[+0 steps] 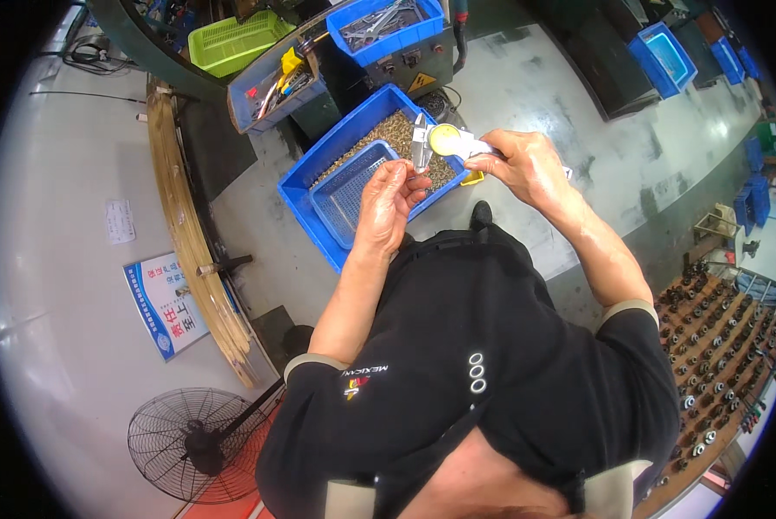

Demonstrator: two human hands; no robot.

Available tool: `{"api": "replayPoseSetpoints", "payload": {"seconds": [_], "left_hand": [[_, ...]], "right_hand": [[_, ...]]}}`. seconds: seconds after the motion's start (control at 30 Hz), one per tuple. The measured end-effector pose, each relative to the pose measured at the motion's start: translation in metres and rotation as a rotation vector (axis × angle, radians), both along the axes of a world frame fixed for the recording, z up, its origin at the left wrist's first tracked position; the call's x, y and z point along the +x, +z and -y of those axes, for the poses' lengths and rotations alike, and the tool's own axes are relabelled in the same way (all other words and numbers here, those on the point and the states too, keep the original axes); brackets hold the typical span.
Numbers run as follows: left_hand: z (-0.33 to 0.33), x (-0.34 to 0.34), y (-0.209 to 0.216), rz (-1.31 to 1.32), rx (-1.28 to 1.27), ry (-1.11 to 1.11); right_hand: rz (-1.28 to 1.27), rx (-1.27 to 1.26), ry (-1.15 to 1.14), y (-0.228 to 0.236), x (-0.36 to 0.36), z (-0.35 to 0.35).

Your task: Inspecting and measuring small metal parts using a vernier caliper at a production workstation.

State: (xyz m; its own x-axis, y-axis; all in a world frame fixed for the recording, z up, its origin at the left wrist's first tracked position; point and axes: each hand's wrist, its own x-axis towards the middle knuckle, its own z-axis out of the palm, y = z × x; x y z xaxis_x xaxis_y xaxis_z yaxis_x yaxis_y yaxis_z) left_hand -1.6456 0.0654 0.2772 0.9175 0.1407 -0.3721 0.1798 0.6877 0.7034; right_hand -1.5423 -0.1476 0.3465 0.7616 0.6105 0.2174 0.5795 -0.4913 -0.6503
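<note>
My right hand [526,166] is closed around a dial caliper [445,139] with a round yellow dial. The caliper's metal jaws point left, toward my other hand. Just below the jaws, my left hand [386,204] has its fingers pinched together; whatever lies between them is too small to make out. Beneath both hands is a large blue bin [293,192] with a mass of small brownish pieces [396,130] in it. A blue perforated basket [338,201] sits inside this bin, partly behind my left hand.
Beyond the bin stand a blue tray of metal tools [388,26], a grey-blue box of hand tools [271,91] and a green basket [236,43]. A black fan [202,445] is at lower left. Long tan rods [176,190] line the left. A rack of metal parts [716,363] is at right.
</note>
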Motion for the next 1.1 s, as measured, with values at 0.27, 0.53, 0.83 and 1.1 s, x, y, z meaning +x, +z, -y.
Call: {"api": "replayPoseSetpoints", "payload": {"seconds": [0.27,0.53,0.83,1.1], "left_hand": [[0.0,0.0,-0.005,0.003,0.019,-0.003],[0.001,-0.001,-0.002,0.013,-0.002,-0.016],[0.002,-0.004,-0.004,-0.001,0.015,-0.019],[0.005,-0.005,-0.005,0.004,0.02,-0.024]], "right_hand": [[-0.031,-0.013,-0.018,0.002,0.0,0.002],[0.164,0.008,0.024,-0.014,0.001,0.003],[0.053,0.029,-0.047,-0.004,-0.001,0.006],[0.06,0.013,-0.067,-0.007,-0.002,0.007]]}}
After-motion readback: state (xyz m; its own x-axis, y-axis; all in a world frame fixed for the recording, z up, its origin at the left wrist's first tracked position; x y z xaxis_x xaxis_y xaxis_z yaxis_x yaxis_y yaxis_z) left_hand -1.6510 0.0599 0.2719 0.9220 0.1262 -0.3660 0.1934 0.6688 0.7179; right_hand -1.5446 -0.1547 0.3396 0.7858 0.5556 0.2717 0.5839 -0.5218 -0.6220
